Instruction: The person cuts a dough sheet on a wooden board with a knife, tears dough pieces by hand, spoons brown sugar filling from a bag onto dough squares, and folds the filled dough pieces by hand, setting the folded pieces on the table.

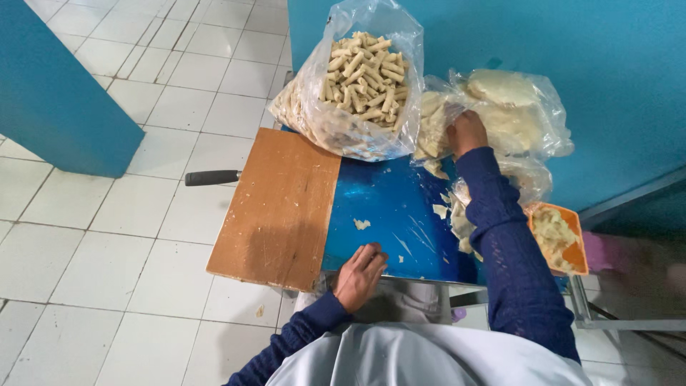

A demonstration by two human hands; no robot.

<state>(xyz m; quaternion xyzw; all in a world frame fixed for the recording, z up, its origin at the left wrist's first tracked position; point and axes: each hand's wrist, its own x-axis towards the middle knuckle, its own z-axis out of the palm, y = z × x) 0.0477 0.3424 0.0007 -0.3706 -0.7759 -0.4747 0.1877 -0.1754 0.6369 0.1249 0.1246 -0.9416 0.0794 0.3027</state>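
L hand flat, R hand reaching fwd

A clear bag of flat dough sheets at two o'clock is being gripped by the right hand. The blue table's near edge, at six o'clock, is being pressed by the left hand, beside a wooden board.

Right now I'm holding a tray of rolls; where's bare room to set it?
The wooden board is bare. Blue tabletop between board and right arm holds only scraps. It is crowded by the bag of rolls and the wrapper bags.
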